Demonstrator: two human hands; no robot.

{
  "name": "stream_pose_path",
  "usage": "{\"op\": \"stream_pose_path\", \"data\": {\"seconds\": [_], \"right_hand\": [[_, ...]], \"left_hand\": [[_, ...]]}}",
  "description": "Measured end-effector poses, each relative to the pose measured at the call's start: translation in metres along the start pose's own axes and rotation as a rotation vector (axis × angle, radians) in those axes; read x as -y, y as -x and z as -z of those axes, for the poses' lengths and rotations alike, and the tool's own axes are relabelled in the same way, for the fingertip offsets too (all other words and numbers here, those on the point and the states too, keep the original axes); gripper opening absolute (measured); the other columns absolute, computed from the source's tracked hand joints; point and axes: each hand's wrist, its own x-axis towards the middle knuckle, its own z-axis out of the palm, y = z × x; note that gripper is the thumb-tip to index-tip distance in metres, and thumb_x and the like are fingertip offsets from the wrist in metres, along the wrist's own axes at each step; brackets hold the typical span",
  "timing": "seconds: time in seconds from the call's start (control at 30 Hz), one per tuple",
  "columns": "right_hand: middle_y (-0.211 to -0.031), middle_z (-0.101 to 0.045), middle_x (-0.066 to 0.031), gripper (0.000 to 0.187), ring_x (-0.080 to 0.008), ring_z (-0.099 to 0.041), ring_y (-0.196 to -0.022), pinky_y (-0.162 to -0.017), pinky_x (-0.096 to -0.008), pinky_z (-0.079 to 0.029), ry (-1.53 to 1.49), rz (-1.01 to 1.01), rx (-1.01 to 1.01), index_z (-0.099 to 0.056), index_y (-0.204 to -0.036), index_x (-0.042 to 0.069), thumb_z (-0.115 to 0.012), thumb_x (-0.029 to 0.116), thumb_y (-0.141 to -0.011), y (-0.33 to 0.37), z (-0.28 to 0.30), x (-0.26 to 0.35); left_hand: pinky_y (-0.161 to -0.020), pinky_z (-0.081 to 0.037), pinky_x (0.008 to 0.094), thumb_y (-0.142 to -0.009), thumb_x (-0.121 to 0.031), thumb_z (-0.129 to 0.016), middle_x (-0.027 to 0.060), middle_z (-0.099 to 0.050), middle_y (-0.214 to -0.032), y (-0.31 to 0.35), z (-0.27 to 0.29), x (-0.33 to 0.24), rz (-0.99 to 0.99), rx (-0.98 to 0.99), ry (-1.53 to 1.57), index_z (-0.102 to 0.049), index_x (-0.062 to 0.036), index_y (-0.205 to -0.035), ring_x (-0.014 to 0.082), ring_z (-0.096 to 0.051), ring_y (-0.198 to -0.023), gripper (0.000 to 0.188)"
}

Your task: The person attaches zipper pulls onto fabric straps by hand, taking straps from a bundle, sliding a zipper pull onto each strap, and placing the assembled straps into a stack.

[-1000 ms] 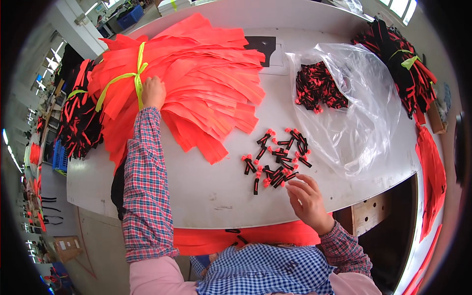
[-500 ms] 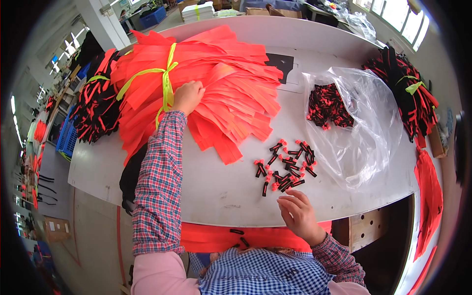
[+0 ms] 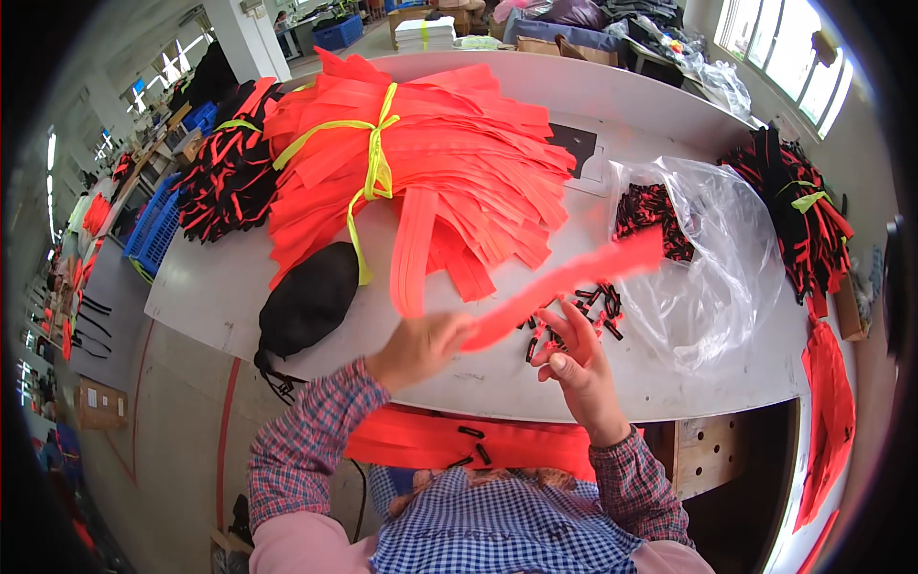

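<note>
My left hand (image 3: 419,350) is closed round a long orange-red zipper strip (image 3: 564,287), whose blurred free end reaches right across the table. Another strip (image 3: 414,251) hangs from the tied bundle of strips (image 3: 459,143) down to that hand; whether it is the same piece I cannot tell. My right hand (image 3: 583,368) has its fingers spread above a loose pile of small black-and-red zipper pulls (image 3: 604,304), partly hidden by hand and strip. It seems to hold nothing.
A clear plastic bag (image 3: 732,287) with more pulls lies at right. Black-and-red bundles (image 3: 225,172) stand at both sides. A black cloth pouch (image 3: 308,298) sits on the left edge. Red strips with a few pulls (image 3: 470,432) lie across my lap.
My left hand has come back from the bundle toward me, bringing a strip along. My right hand has shifted slightly up and left, over the pulls. The view has shifted.
</note>
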Motion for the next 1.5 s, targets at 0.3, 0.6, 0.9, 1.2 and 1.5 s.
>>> {"op": "stream_pose_path", "data": {"seconds": [0.3,0.6,0.9,1.2,1.5], "right_hand": [[-0.106,-0.063,-0.0034,0.016,-0.0083,-0.061,-0.083,-0.072,-0.0250,-0.052,0.430,0.258,0.266,-0.062,-0.109,0.001,-0.063,0.003,-0.093,0.040,-0.018,-0.044],[-0.100,-0.061,-0.0065,0.033,-0.0120,-0.063,-0.082,-0.068,-0.0285,-0.053,0.624,0.287,0.297,-0.058,-0.121,0.003,-0.069,0.010,-0.091,0.069,-0.051,-0.049],[-0.086,-0.066,-0.0040,0.013,-0.0087,-0.061,-0.076,-0.068,-0.0236,-0.051,0.412,0.182,0.178,-0.068,-0.100,-0.002,-0.065,0.011,-0.096,0.069,-0.050,-0.003],[-0.078,-0.058,-0.0014,0.012,-0.0059,-0.051,-0.069,-0.060,-0.0239,-0.044,0.494,0.134,0.206,-0.061,-0.095,-0.003,-0.062,0.009,-0.097,0.075,-0.041,-0.031],[-0.083,-0.058,0.0057,0.016,-0.0029,-0.051,-0.073,-0.067,-0.0200,-0.044,-0.142,-0.351,0.015,-0.059,-0.093,0.004,-0.052,0.016,-0.101,0.067,-0.031,-0.059]], "left_hand": [[-0.073,-0.055,0.0397,-0.092,-0.015,-0.066,0.0166,-0.067,-0.090,0.083,-0.002,-0.062,0.190,0.295,0.100,-0.061,-0.0011,-0.111,0.0325,-0.068,-0.084,0.024],[-0.079,-0.054,0.0300,-0.097,-0.012,-0.063,0.0138,-0.070,-0.101,0.054,0.015,-0.119,0.447,0.009,0.564,-0.061,0.0020,-0.119,0.0192,-0.069,-0.090,0.026],[-0.075,-0.053,0.0303,-0.098,-0.016,-0.061,0.0128,-0.071,-0.096,0.071,-0.001,-0.126,0.447,0.107,0.595,-0.060,0.0006,-0.121,0.0185,-0.070,-0.088,0.028],[-0.069,-0.055,0.0309,-0.090,-0.005,-0.068,0.0118,-0.070,-0.093,0.067,-0.009,-0.122,0.308,-0.041,0.279,-0.068,0.0004,-0.103,0.0237,-0.069,-0.080,0.015],[-0.071,-0.054,0.0319,-0.085,-0.002,-0.072,0.0090,-0.064,-0.090,0.069,-0.029,-0.119,0.277,-0.048,0.231,-0.069,-0.0032,-0.101,0.0230,-0.065,-0.080,0.017]]}}
